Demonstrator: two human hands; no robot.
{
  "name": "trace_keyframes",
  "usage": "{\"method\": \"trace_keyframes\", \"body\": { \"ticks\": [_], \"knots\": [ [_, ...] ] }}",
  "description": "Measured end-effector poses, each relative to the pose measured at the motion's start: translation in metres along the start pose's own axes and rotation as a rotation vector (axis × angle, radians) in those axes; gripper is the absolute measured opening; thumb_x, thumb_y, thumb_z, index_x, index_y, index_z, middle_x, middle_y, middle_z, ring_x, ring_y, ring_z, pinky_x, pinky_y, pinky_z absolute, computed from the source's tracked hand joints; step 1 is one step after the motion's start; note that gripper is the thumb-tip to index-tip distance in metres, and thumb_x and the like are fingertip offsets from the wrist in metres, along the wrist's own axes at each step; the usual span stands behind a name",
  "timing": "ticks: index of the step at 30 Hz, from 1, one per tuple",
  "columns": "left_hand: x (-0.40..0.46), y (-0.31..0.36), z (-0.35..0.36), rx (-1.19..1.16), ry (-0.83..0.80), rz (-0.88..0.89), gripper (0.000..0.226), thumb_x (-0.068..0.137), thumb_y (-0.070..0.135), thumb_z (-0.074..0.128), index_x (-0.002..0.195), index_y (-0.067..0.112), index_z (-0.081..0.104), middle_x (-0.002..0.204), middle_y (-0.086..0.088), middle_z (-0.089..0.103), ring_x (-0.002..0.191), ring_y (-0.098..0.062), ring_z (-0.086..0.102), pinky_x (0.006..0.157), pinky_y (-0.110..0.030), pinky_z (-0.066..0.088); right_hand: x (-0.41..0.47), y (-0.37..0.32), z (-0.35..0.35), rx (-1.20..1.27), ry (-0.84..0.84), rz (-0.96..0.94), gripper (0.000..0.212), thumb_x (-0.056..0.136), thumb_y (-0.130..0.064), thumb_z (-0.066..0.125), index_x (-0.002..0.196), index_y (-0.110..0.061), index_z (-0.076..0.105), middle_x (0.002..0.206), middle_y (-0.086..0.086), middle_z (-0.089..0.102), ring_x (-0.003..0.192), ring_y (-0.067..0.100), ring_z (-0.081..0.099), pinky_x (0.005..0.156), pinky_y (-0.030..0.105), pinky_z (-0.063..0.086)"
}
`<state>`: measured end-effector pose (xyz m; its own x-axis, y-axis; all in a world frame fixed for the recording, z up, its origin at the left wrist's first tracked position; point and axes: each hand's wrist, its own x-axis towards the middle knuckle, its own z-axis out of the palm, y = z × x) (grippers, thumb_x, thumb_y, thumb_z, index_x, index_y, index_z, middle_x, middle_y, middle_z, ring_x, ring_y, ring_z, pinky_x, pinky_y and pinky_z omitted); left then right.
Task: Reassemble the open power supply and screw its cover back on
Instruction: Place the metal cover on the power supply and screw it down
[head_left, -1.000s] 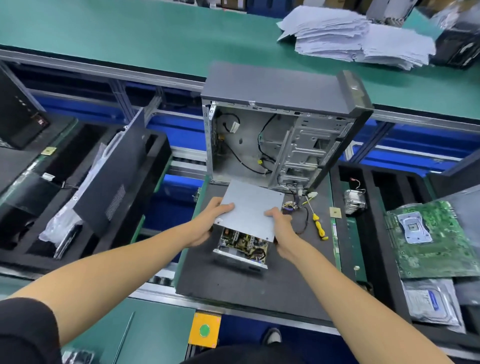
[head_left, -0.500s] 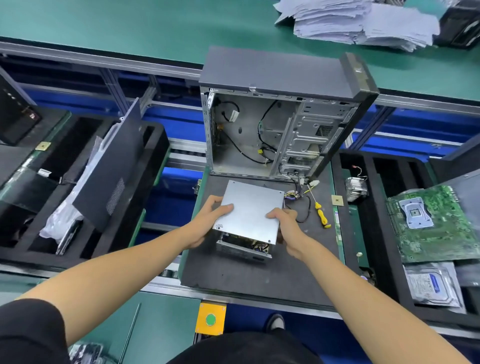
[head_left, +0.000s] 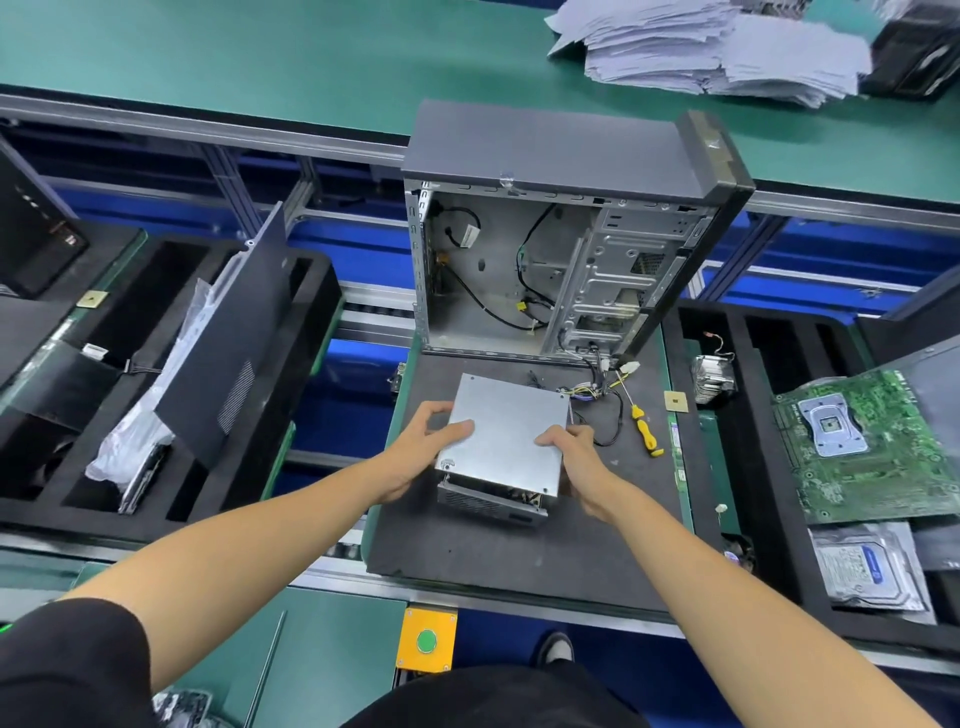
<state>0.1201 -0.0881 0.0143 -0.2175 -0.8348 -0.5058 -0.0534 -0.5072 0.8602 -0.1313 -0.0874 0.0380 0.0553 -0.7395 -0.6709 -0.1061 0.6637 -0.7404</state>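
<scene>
head view, forward-down, close above bench (head_left: 519, 561)

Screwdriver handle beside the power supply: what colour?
Yellow; the screwdriver lies on the black mat, seen in the head view.

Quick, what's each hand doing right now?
Left hand: grips the left edge of the power supply cover.
Right hand: grips the cover's right edge.

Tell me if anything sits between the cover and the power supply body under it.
Nothing visible does. Both hands, left hand and right hand, grip the cover directly above the power supply body; the near edge shows only a small gap.
</scene>
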Motion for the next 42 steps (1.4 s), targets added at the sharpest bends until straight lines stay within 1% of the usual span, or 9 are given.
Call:
{"method": "trace_keyframes", "body": {
  "ticks": [8,12,18,25,28,31,36,39,42],
  "knots": [
    [0.002,-0.002,0.003,0.014,0.007,-0.004,0.065,0.08,0.054,0.078,0.132,0.035,0.044,0.131,-0.008,0.067,0.115,-0.024,0.069,0.108,-0.044,0.05,0.001,-0.001,0.004,-0.059,0.021,0.01,0.081,0.061,-0.052,0.065,0.127,-0.02,0.03,0.134,0.005,0.04,0.124,0.025,0.041,0.1,0.044,0.036],
    [0.002,-0.002,0.006,0.057,0.03,-0.007,0.079,0.072,0.064,0.076,0.136,0.032,0.043,0.134,-0.005,0.063,0.124,-0.025,0.061,0.115,-0.048,0.042,0.002,0.003,0.0,-0.091,-0.007,0.035,0.083,0.061,-0.054,0.067,0.128,-0.022,0.031,0.136,0.004,0.041,0.127,0.026,0.041,0.111,0.05,0.032],
    [0.001,-0.008,0.006,0.072,0.034,-0.01,0.068,0.075,0.06,0.073,0.132,0.037,0.045,0.126,-0.003,0.068,0.116,-0.022,0.067,0.11,-0.048,0.048,0.001,0.004,0.0,-0.101,-0.027,0.026,0.086,0.059,-0.051,0.068,0.131,-0.022,0.029,0.138,0.005,0.042,0.128,0.026,0.043,0.112,0.048,0.033],
    [0.002,-0.006,0.009,-0.06,0.097,0.029,0.057,0.08,0.052,0.069,0.128,0.026,0.052,0.125,-0.004,0.069,0.111,-0.02,0.068,0.102,-0.038,0.052,-0.003,0.004,0.011,0.025,0.139,-0.1,0.059,0.064,-0.051,0.059,0.11,-0.021,0.037,0.122,0.004,0.045,0.112,0.019,0.046,0.082,0.036,0.036],
    [-0.003,-0.001,0.008,-0.134,0.125,0.059,0.057,0.08,0.048,0.069,0.128,0.021,0.055,0.123,-0.005,0.07,0.112,-0.023,0.068,0.1,-0.039,0.053,-0.001,-0.006,0.016,0.068,0.153,-0.169,0.051,0.073,-0.043,0.056,0.111,-0.015,0.037,0.101,0.0,0.044,0.087,0.011,0.044,0.071,0.029,0.035],
    [-0.006,0.015,-0.003,-0.132,0.079,0.118,0.056,0.078,0.046,0.073,0.127,0.021,0.06,0.122,-0.005,0.072,0.11,-0.026,0.07,0.093,-0.04,0.056,-0.003,-0.031,0.014,0.191,0.224,-0.046,0.012,0.092,-0.024,0.047,0.092,-0.012,0.049,0.072,0.003,0.045,0.06,0.015,0.04,0.057,0.028,0.033],
    [0.001,0.074,-0.045,0.045,-0.123,0.134,0.051,0.086,0.043,0.072,0.132,0.024,0.065,0.126,-0.005,0.072,0.109,-0.024,0.07,0.084,-0.031,0.056,-0.02,-0.063,-0.013,0.27,0.016,-0.175,0.05,0.099,-0.042,0.025,0.085,-0.007,0.057,0.075,0.013,0.056,0.062,0.024,0.051,0.059,0.031,0.034],
    [0.011,0.12,-0.06,0.258,-0.3,0.049,0.054,0.083,0.054,0.077,0.131,0.032,0.067,0.131,-0.002,0.07,0.118,-0.021,0.068,0.098,-0.035,0.053,-0.022,-0.095,-0.012,0.055,-0.133,-0.208,0.049,0.091,-0.048,0.032,0.097,-0.009,0.061,0.091,0.013,0.058,0.076,0.023,0.046,0.065,0.033,0.032],
    [0.025,0.155,-0.054,0.521,-0.495,-0.002,0.049,0.091,0.052,0.072,0.131,0.023,0.067,0.134,-0.004,0.068,0.126,-0.028,0.063,0.107,-0.043,0.048,-0.021,-0.113,0.0,-0.12,-0.395,-0.108,0.045,0.095,-0.036,0.04,0.117,-0.001,0.057,0.109,0.014,0.06,0.09,0.03,0.052,0.081,0.042,0.036]
  ]
}}
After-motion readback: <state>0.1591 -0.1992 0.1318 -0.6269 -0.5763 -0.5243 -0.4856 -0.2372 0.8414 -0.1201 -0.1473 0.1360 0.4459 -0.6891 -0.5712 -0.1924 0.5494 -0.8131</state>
